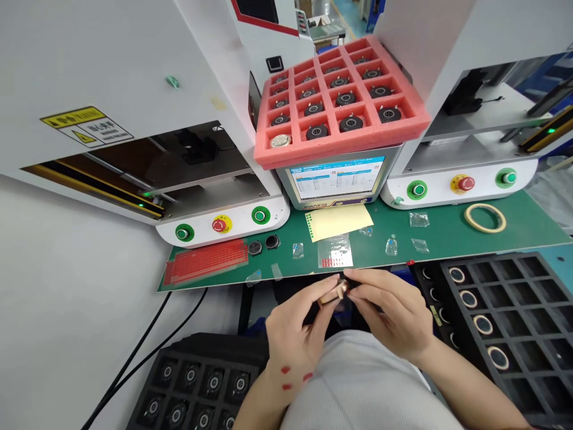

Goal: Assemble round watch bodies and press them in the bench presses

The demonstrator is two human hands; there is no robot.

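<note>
In front of my body, my left hand (298,325) pinches a small rose-gold watch case (332,295) between thumb and fingers, tilted on edge. My right hand (396,313) meets it from the right, its fingertips closed at the case's edge. Whatever those fingertips grip is too small to make out; a speck of red shows there. Several red bits stick to the back of my left hand. Just beyond the hands lies a clear sheet with small red strips (335,252). Two dark round watch parts (271,241) rest on the green mat to the left.
A pink foam tray (342,140) of watch parts sits above a monitor (338,179), between two white machines with push buttons. Red strip sheets (206,263), yellow paper (340,223) and a tape roll (485,218) lie on the mat (452,239). Black trays (505,310) flank me.
</note>
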